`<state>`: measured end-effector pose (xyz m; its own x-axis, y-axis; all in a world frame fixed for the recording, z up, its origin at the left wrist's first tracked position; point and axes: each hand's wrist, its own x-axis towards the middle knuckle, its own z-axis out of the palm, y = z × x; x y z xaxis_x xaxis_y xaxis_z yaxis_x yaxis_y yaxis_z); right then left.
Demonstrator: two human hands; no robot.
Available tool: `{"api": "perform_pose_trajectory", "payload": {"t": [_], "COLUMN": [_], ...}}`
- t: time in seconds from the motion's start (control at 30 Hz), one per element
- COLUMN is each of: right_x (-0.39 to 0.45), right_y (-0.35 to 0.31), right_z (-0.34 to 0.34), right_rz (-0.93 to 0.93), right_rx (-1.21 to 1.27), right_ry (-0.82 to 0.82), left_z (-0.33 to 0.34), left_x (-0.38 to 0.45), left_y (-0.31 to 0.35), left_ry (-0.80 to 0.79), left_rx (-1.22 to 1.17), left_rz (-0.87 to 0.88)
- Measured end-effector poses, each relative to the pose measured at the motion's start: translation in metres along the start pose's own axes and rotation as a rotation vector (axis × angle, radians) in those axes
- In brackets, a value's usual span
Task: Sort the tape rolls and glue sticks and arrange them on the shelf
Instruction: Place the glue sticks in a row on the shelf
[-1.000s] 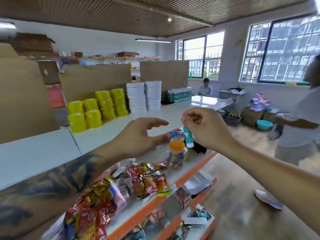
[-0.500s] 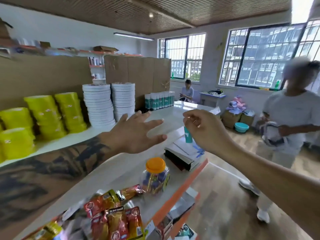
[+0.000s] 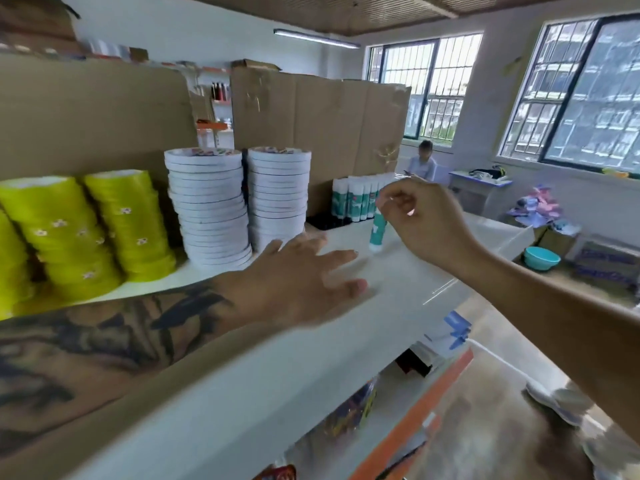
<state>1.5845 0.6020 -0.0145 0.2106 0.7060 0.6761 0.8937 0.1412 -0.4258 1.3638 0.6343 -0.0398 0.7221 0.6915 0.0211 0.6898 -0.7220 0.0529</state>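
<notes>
My right hand [image 3: 420, 221] pinches the top of a teal and white glue stick [image 3: 377, 230], which hangs upright with its lower end at the white top shelf [image 3: 408, 271]. A row of like glue sticks [image 3: 356, 199] stands at the back against the cardboard. My left hand [image 3: 304, 282] hovers flat over the shelf with fingers spread, holding nothing, left of the held stick. Two stacks of white tape rolls [image 3: 211, 206] [image 3: 278, 195] stand behind it. Stacks of yellow tape rolls [image 3: 100, 226] fill the shelf's left end.
Cardboard panels [image 3: 318, 123] back the shelf. Lower shelves with orange edges [image 3: 408, 417] hold snack packets and booklets. A seated person [image 3: 422, 161] is at the far window. A teal bowl [image 3: 541, 258] and boxes lie on the floor to the right.
My view swung up and closer to the top shelf. My right hand carried the glue stick forward and down toward the shelf near the glue row. My left hand lowered over the shelf.
</notes>
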Motion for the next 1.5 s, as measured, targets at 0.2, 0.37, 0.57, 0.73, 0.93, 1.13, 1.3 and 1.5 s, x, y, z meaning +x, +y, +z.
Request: {"api": "perform_pose_trajectory", "payload": {"t": [0.2,0.37,0.57,0.73,0.93,1.13,1.3,1.5], "right_x": [0.037,0.07,0.108,0.125,0.129,0.126,0.13,0.129], "right_y": [0.02,0.045,0.076,0.091,0.108,0.116,0.119,0.115], "right_z": [0.024,0.033,0.044,0.057,0.075,0.086,0.089,0.088], "right_rz": [-0.046,-0.148,-0.305,-0.382,-0.484,-0.485,-0.451,-0.463], "right_rx": [0.044,0.084,0.121,0.129,0.055,0.07,0.068,0.016], "right_ry": [0.006,-0.06,-0.12,-0.193,-0.244,-0.197,-0.178,-0.212], "left_z": [0.006,0.004,0.005,0.005,0.019,0.022,0.024,0.022], "left_x": [0.011,0.025,0.036,0.058,0.066,0.065,0.066,0.066], "left_y": [0.004,0.019,0.042,0.059,0.06,0.059,0.056,0.06], "left_ry": [-0.096,-0.111,-0.082,-0.016,-0.085,-0.082,-0.073,-0.075], "left_rx": [-0.05,-0.055,-0.092,-0.109,-0.06,-0.054,-0.082,-0.116], "left_rz": [-0.012,-0.122,-0.306,-0.458,-0.45,-0.477,-0.484,-0.493]}}
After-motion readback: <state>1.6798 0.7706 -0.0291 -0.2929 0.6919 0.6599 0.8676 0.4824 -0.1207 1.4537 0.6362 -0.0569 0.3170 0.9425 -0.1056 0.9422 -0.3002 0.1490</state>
